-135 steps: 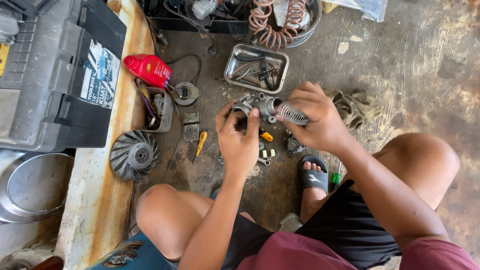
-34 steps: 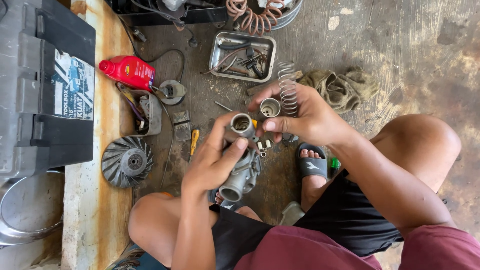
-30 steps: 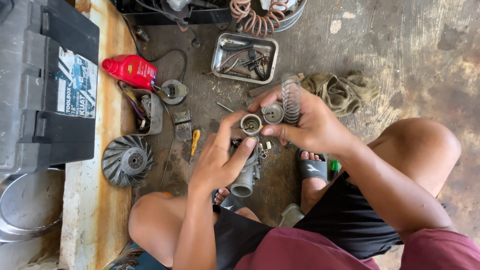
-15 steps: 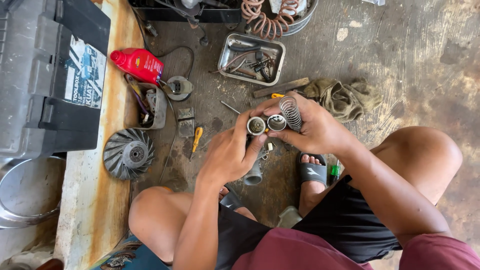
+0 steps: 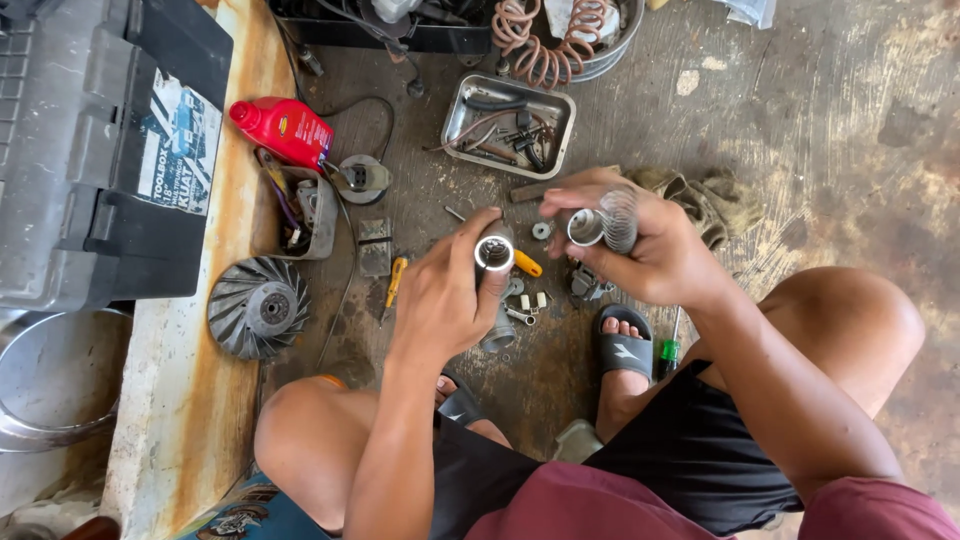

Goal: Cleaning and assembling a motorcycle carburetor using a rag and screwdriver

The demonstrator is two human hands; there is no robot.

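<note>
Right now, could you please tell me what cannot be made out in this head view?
- Grey metal part in the left hand: its body is covered by the fingers; only the round open end shows.
- Coil spring in the right hand: its lower end is behind the palm.
- Metal tray: its tools are too small to identify.
- Black toolbox: cut off by the left edge.

Your left hand (image 5: pixel 445 300) holds a metal tube part (image 5: pixel 495 255) just left of the coil spring (image 5: pixel 612 218) in your right hand (image 5: pixel 650 250), tray (image 5: pixel 455 115) of tools far behind them, bottle (image 5: pixel 283 130) far left, fan wheel (image 5: pixel 258 305) near left beside toolbox (image 5: pixel 90 150).
</note>
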